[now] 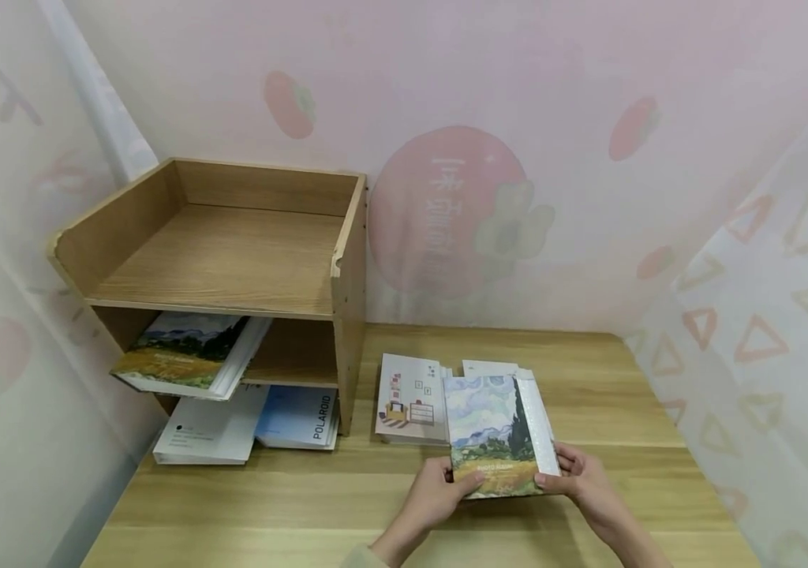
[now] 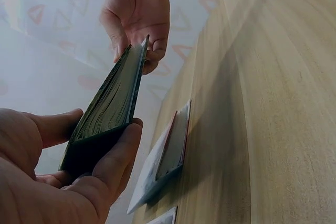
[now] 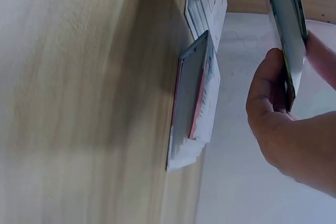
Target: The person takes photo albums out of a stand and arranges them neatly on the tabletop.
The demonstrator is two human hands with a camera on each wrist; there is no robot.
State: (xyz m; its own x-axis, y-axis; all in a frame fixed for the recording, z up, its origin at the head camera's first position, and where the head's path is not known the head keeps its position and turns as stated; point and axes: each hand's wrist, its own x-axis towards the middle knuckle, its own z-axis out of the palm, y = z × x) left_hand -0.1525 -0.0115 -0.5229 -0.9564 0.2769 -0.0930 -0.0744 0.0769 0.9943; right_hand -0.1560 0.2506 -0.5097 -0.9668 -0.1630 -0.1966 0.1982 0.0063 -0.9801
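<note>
A photo album (image 1: 485,438) with a painted landscape cover is held above the table by both hands. My left hand (image 1: 427,498) grips its lower left corner, thumb on the cover and fingers beneath. On the lower right, my right hand (image 1: 587,487) pinches the edge beside a pale strip. In the left wrist view, the album's page edges (image 2: 107,100) show between the two covers. Behind it on the table lie an album with a furniture drawing (image 1: 409,402) and another white album (image 1: 485,368), mostly hidden by the held one.
A wooden shelf unit (image 1: 350,315) stands at the left. Its middle level holds a similar landscape album (image 1: 187,351), sticking out over the front edge. Beneath lie a white album (image 1: 212,430) and a blue POLAROID album (image 1: 297,414). Printed curtains (image 1: 567,260) surround the table (image 1: 269,513).
</note>
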